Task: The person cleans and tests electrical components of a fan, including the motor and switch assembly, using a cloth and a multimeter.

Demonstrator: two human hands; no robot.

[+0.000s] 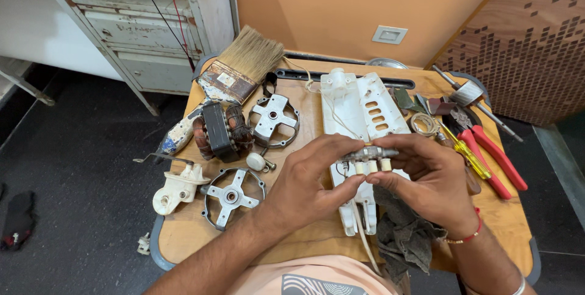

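Observation:
Both hands hold a small switch block (370, 156) with three white push buttons and a metal frame, raised a little above the wooden table (524, 222). My left hand (308, 179) pinches its left end between thumb and fingers. My right hand (426, 176) grips its right end, thumb under the buttons. Thin wires run from the block down to a long white plastic housing (356, 109) lying on the table beneath the hands.
On the left lie a wide paintbrush (234, 72), a copper-wound motor stator (222, 129), two round metal end covers (233, 196) (273, 118) and a white plastic bracket (175, 188). Red-handled pliers (493, 152), a yellow screwdriver (466, 152) and a dark rag (402, 234) are on the right.

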